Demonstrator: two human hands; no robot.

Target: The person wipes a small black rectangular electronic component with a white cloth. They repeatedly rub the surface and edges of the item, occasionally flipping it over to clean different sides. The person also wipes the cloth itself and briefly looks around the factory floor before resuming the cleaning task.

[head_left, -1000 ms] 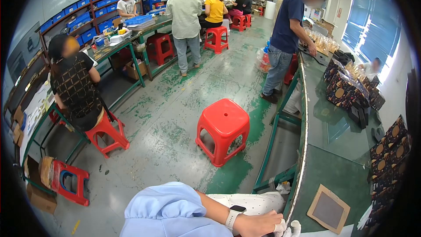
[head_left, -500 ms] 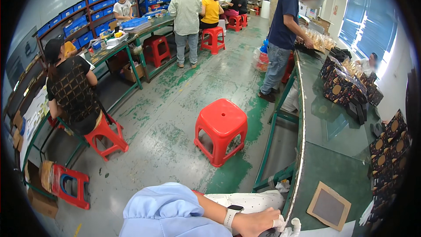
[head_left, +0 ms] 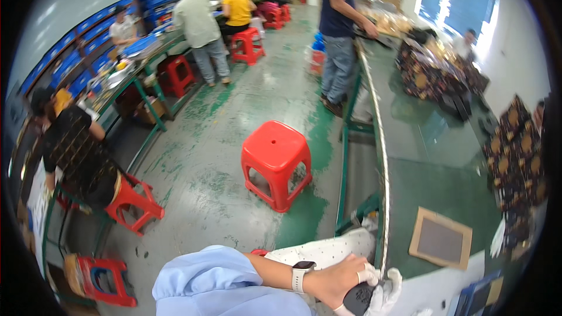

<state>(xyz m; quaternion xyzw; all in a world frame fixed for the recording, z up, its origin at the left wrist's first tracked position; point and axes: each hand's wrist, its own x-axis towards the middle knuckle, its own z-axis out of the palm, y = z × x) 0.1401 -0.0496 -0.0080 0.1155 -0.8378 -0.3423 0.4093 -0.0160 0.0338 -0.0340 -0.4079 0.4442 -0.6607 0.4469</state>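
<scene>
My left hand (head_left: 336, 282), with white coverings on some fingertips, is closed around the edge of a black round piece (head_left: 358, 298). The piece has a raised or cut pattern on its face and is partly cut off by the lower edge. White-covered fingers of my right hand (head_left: 386, 295) curl against its other side, gripping it. A watch (head_left: 301, 275) with a pale strap is on my left wrist, below a light blue sleeve. Both hands are at the near edge of the green table (head_left: 404, 181). Beside them lies a brown cardboard frame (head_left: 442, 239) around a dark grey panel.
Patterned black bags (head_left: 512, 164) stand along the table's right side, with more patterned bags (head_left: 439, 70) farther back. Blue flat items (head_left: 477, 298) lie at the lower right. A red stool (head_left: 275, 164) stands on the floor. A co-worker (head_left: 339, 41) stands at the table's far end.
The view has turned right and down, so the scene sits farther left and blue items appear at lower right. The black round piece and my right fingers now show more.
</scene>
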